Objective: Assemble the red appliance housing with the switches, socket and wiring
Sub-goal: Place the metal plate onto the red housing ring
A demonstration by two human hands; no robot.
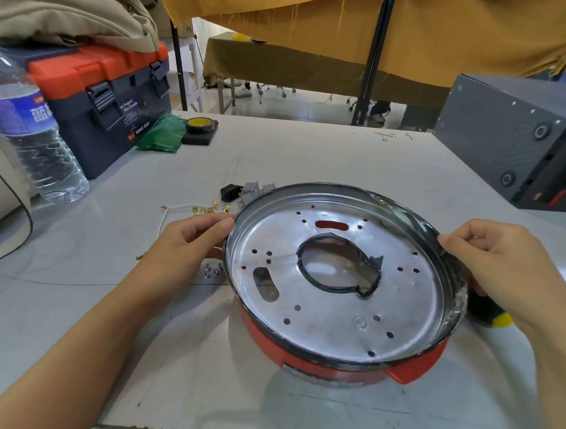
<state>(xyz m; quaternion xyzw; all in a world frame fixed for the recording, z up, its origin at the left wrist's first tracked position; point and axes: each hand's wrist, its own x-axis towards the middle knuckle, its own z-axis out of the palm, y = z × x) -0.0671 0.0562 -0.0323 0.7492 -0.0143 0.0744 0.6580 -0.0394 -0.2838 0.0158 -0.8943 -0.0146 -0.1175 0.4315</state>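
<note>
Both sets of fingers are pinching the rim: left hand (pixel 193 238) on the left edge, right hand (pixel 492 262) on the right edge of the red housing (pixel 325 361), which looks tilted up off the bench (pixel 312 156). Grey switches (pixel 255 190), black socket (pixel 229 191) and white wiring (pixel 188 208) sit just behind it, maybe some screws (pixel 213 270) too.
</note>
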